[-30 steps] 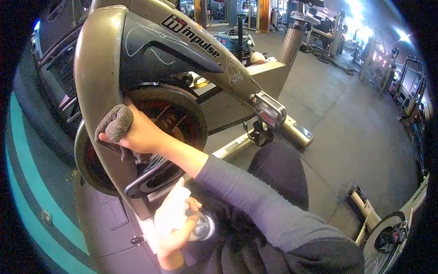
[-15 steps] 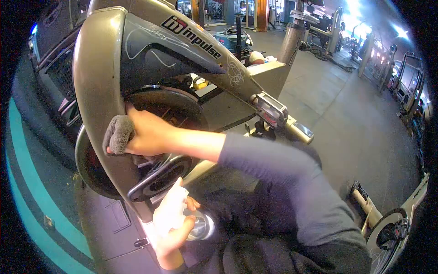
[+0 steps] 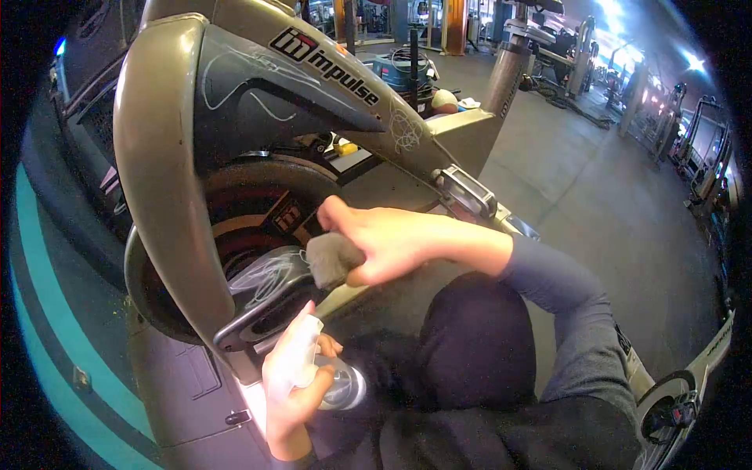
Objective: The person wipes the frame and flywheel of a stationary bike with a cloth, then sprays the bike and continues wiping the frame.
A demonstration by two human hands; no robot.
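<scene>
My right hand (image 3: 392, 243) is closed around a folded grey cloth (image 3: 333, 260). The cloth hangs in front of the exercise bike's flywheel (image 3: 235, 188), close to the scribbled crank cover (image 3: 270, 278). Lower down, my left hand (image 3: 294, 392) grips a clear spray bottle with a white trigger head (image 3: 342, 388). Its fingers wrap the neck just under the head. The stationary bike's frame (image 3: 157, 133) rises on the left, with "Impulse" lettering along its upper beam. One pedal (image 3: 466, 190) lies beyond my right wrist.
My bent knee (image 3: 478, 341) is under the right forearm. Part of another bike (image 3: 674, 399) stands at the lower right. Behind the beam are a blue machine (image 3: 395, 70) and a pale ball (image 3: 444, 102). Dark gym floor (image 3: 595, 227) stretches to the right, and teal stripes (image 3: 51, 274) run on the left.
My right hand has drawn the cloth from the bike's front upright to the right, over the flywheel area. The left hand keeps the spray bottle in about the same place.
</scene>
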